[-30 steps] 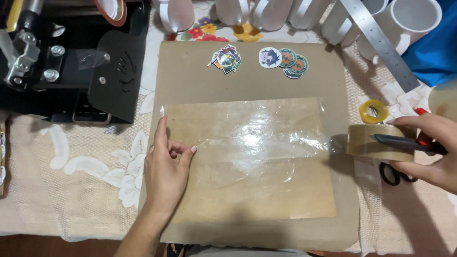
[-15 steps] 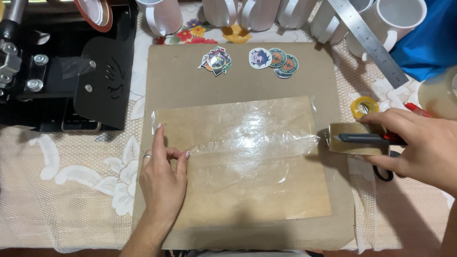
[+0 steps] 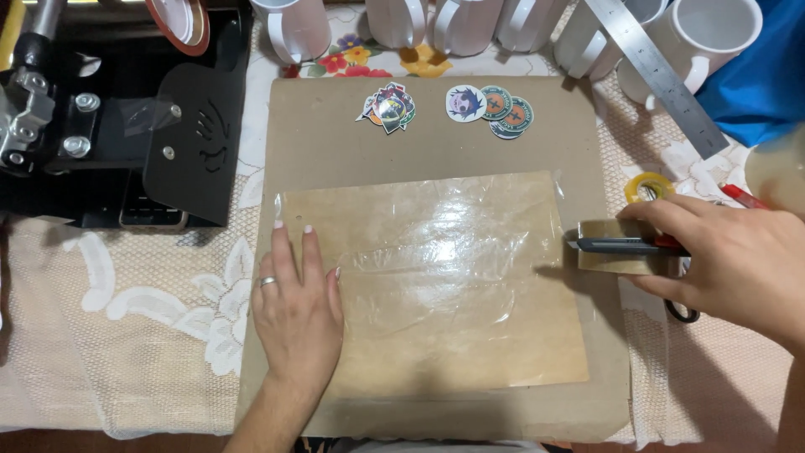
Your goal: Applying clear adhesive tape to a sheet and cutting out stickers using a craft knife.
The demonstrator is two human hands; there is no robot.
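Note:
A clear plastic sheet (image 3: 436, 277) lies taped flat on a brown cardboard mat (image 3: 335, 134). My left hand (image 3: 295, 306) presses flat on the sheet's left edge, fingers spread, a ring on one finger. My right hand (image 3: 721, 260) grips a roll of clear packing tape (image 3: 616, 258) together with a dark utility knife (image 3: 625, 246) at the sheet's right edge. A strip of tape runs across the sheet from the roll toward my left hand.
Round stickers (image 3: 490, 107) and another sticker pile (image 3: 387, 107) lie at the mat's far edge. White mugs (image 3: 436, 21), a steel ruler (image 3: 658, 71), a small yellow tape roll (image 3: 647, 186), scissors (image 3: 683, 310) and a black press machine (image 3: 117, 126) surround it.
My right hand drew the tape roll and knife slightly left toward the sheet's right edge. My left hand stayed pressed on the left side.

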